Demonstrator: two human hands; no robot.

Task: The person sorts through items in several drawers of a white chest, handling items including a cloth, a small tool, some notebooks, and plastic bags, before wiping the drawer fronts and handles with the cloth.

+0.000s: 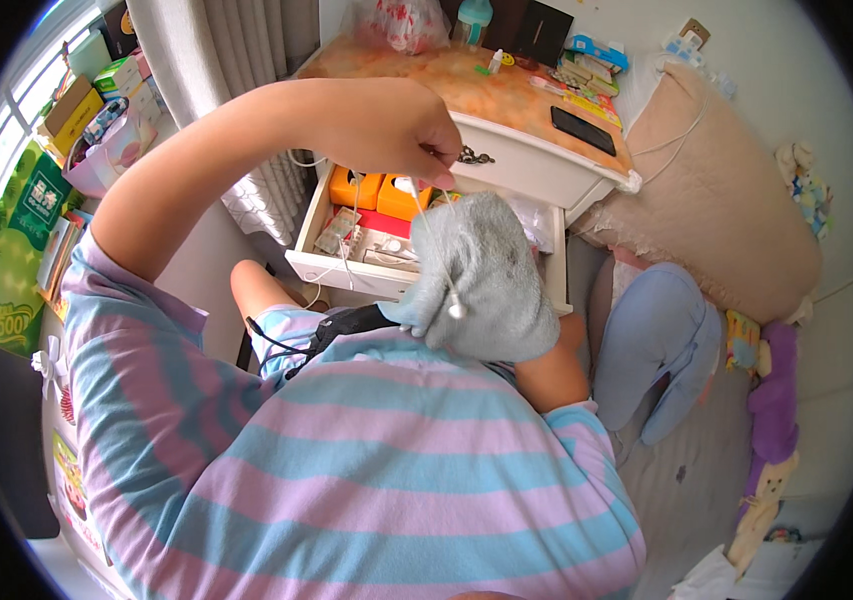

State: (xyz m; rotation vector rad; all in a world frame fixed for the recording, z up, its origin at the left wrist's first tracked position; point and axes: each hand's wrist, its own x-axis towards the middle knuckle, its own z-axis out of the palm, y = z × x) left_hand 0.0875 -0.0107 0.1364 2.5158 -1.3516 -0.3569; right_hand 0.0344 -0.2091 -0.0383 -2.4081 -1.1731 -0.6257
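Observation:
My left hand is raised above an open drawer. Its thumb and fingers pinch a white earphone cable. One earbud dangles in front of a grey towelling cloth; more of the cable loops down over the drawer's front. My right hand is hidden under that cloth, which drapes over it, and only the forearm shows. Inside the drawer are orange boxes, a red flat item, a clear plastic case and white small items.
On the cabinet's marbled top are a black phone, books, a baby bottle and a plastic bag. A curtain hangs at left. At right, a large beige cushion and blue plush lie on the bed.

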